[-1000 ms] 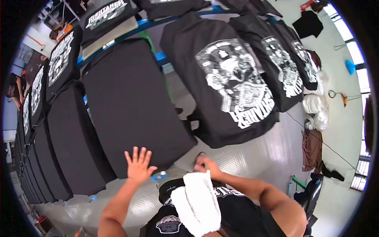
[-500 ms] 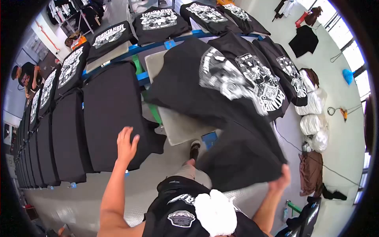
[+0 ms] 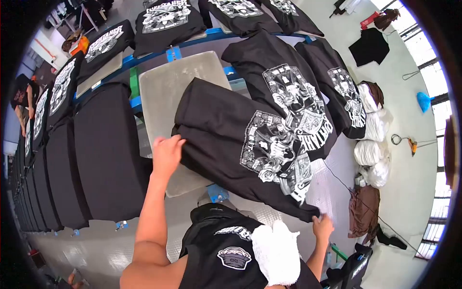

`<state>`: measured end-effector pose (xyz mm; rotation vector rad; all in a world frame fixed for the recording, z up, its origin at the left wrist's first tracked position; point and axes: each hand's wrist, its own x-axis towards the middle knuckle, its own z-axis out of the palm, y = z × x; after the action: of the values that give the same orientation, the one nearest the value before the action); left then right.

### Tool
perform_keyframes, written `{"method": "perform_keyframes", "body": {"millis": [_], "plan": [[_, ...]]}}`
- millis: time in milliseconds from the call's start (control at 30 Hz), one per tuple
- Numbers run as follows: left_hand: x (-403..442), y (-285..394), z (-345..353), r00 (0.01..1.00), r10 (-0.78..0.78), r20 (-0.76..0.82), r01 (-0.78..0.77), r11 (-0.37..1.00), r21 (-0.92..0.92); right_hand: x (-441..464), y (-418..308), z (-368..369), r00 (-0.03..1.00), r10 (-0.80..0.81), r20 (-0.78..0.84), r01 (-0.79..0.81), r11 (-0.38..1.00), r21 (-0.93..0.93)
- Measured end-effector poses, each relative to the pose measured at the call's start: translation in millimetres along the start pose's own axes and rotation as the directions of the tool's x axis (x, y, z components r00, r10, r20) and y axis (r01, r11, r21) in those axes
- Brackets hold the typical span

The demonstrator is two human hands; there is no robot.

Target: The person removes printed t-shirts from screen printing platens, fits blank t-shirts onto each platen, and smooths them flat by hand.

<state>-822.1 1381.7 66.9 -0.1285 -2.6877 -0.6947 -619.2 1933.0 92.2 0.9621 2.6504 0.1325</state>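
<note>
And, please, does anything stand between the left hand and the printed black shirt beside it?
Nothing visible does: the left hand meets the printed shirt directly at its edge, and the right hand grips its other end.

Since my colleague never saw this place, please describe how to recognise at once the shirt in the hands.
Find the bare grey board, just right of the plain black shirts. Over its right side, the black printed shirt spans from the left hand to the right hand. Unlike the printed neighbours beside it, it is in both hands.
</note>
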Motion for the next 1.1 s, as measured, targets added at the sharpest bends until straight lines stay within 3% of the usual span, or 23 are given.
{"method": "perform_keyframes", "body": {"millis": [33,67,100,133,167,200,267,333,400,467,500,567,600,667,700,733,800,867,967,1000,1033,1067,1100], "plan": [[19.4,35.8,-11.5,0.995,0.089,0.038,-0.081,0.982,-0.173,9.8,-15.0,-7.7,0.974,-0.193,-0.122,0.204,0.975,0.083],[38.5,80.4,-20.6,0.982,0.181,0.055,-0.152,0.928,-0.340,16.0,-48.8,-33.1,0.896,-0.380,-0.229,0.440,0.832,0.339],[53.6,131.4,-31.3,0.825,0.299,0.480,-0.219,0.951,-0.217,13.5,-78.6,-61.6,0.781,-0.507,-0.366,0.622,0.573,0.533],[60.8,189.5,-41.8,0.621,0.514,0.592,-0.445,0.853,-0.273,-0.3,-110.4,-100.7,0.623,-0.641,-0.449,0.762,0.368,0.532],[50.6,230.7,-39.1,0.571,0.743,0.348,-0.548,0.661,-0.513,-15.2,-136.3,-138.1,0.430,-0.726,-0.537,0.853,0.132,0.506],[37.4,267.4,-36.5,0.499,0.854,0.148,-0.670,0.489,-0.558,-23.8,-145.9,-159.4,0.238,-0.758,-0.608,0.914,-0.037,0.404],[22.5,324.4,-53.2,0.558,0.826,-0.076,-0.733,0.448,-0.512,-7.0,-113.5,-183.7,0.195,-0.830,-0.522,0.810,-0.164,0.563],[14.3,343.8,-70.1,0.680,0.719,-0.141,-0.569,0.396,-0.721,-17.8,-74.7,-231.0,0.023,-0.802,-0.597,0.946,-0.175,0.273],[-9.1,349.6,-81.0,0.652,0.757,0.042,-0.460,0.439,-0.772,-26.6,-40.7,-249.4,-0.195,-0.492,-0.848,0.844,-0.525,0.111],[-45.2,361.1,-64.7,0.615,0.788,0.029,-0.607,0.497,-0.621,-2.1,20.1,-261.2,-0.326,-0.328,-0.887,0.531,-0.840,0.115],[-61.3,373.8,-64.7,0.663,0.749,-0.022,-0.601,0.514,-0.612,10.5,61.4,-260.3,-0.135,-0.436,-0.890,0.797,-0.582,0.164],[-94.5,397.9,-67.4,0.743,0.659,-0.114,-0.579,0.548,-0.604,31.1,90.9,-270.0,0.061,-0.662,-0.747,0.979,-0.107,0.174],[-110.5,413.4,-73.0,0.772,0.633,-0.063,-0.546,0.609,-0.576,25.7,93.4,-280.2,0.156,-0.749,-0.644,0.988,0.127,0.092],[-132.4,442.3,-87.0,0.812,0.584,0.021,-0.497,0.710,-0.499,-21.3,70.9,-264.7,-0.025,-0.863,-0.505,0.914,-0.224,0.338],[-142.9,450.0,-89.5,0.824,0.567,-0.008,-0.492,0.709,-0.505,-45.5,66.3,-264.6,-0.130,-0.958,-0.256,0.916,-0.215,0.338],[-155.3,454.6,-94.0,0.841,0.540,0.010,-0.466,0.735,-0.493,-71.1,60.8,-241.7,-0.136,-0.954,-0.267,0.949,-0.203,0.241],[-181.0,450.5,-109.0,0.866,0.497,0.055,-0.421,0.783,-0.458,-70.1,50.0,-210.1,-0.212,-0.962,-0.173,0.896,-0.262,0.358],[-203.0,438.0,-121.5,0.871,0.460,0.171,-0.316,0.792,-0.523,-95.0,38.2,-214.2,-0.456,-0.864,-0.212,0.827,-0.499,0.258],[-240.1,399.9,-115.4,0.858,0.442,0.262,-0.147,0.701,-0.698,-108.1,28.4,-205.0,-0.564,-0.774,-0.288,0.517,-0.603,0.607],[-249.3,379.9,-111.5,0.844,0.391,0.367,-0.017,0.703,-0.711,-111.4,26.4,-207.5,-0.510,-0.796,-0.326,0.525,-0.589,0.615],[-266.8,350.9,-83.2,0.893,0.366,0.263,-0.087,0.714,-0.695,-114.7,24.3,-210.3,-0.453,-0.814,-0.364,0.531,-0.574,0.623],[-286.1,322.0,-65.4,0.886,0.268,0.379,0.017,0.797,-0.604,-116.7,24.1,-216.3,-0.380,-0.854,-0.356,0.608,-0.521,0.600],[-312.2,285.7,-40.1,0.905,0.183,0.385,0.108,0.774,-0.624,-121.4,18.6,-218.5,-0.319,-0.878,-0.356,0.707,-0.471,0.528]]}}
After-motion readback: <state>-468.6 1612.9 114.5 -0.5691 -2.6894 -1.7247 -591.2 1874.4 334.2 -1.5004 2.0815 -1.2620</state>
